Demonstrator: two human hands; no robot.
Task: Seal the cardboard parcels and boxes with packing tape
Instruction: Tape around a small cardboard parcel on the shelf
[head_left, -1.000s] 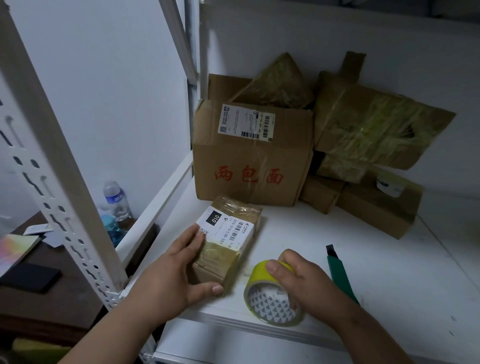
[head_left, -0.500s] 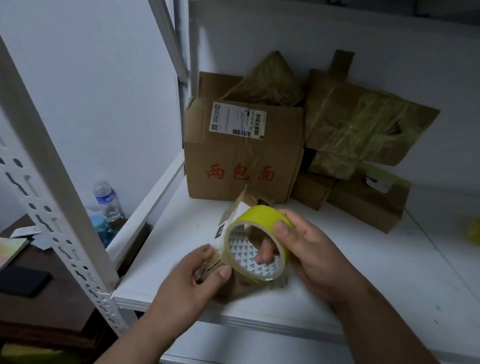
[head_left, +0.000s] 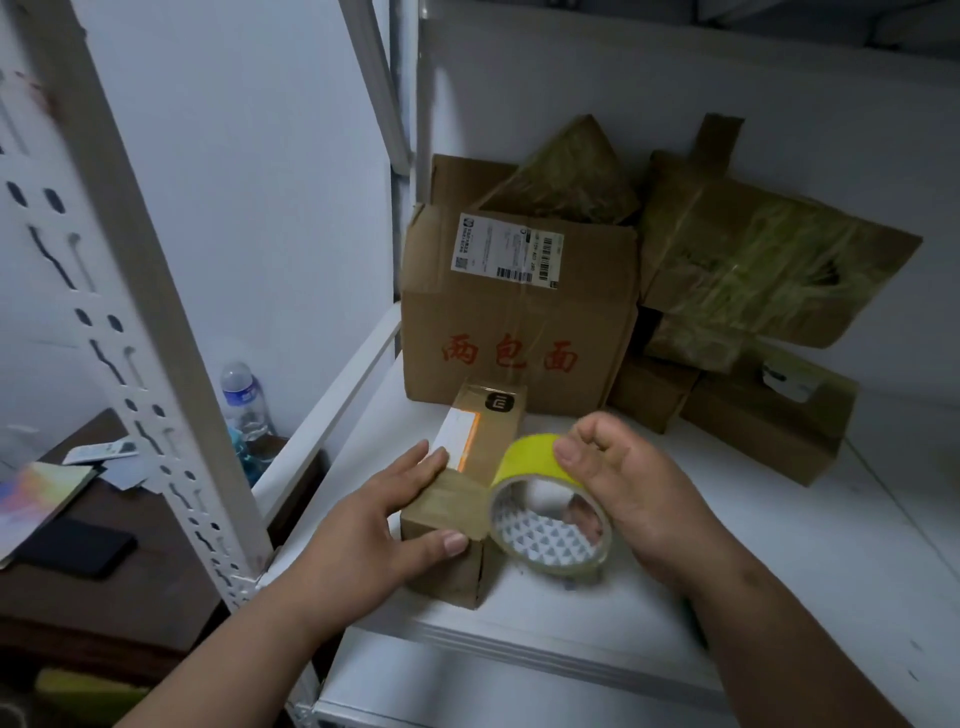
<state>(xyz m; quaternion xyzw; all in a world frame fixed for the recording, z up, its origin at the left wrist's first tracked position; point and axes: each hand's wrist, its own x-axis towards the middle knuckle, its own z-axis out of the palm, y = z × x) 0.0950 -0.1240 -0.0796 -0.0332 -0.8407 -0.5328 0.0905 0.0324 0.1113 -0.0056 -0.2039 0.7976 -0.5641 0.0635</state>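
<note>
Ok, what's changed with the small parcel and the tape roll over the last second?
The right hand lifted the tape roll off the shelf and now holds it against the small parcel. The parcel was picked up, turned and set down again with another face up; the left hand steadies it. The big box and the pile behind it stayed put.

White shelf board (head_left: 779, 561) w/ perforated upright post (head_left: 130, 332) at left. Below left: dark wooden table (head_left: 156, 582) holding plastic water bottle (head_left: 244, 400), black phone (head_left: 78, 551), colourful booklet (head_left: 36, 493), scattered papers (head_left: 104, 452). White wall (head_left: 249, 182) behind.
</note>
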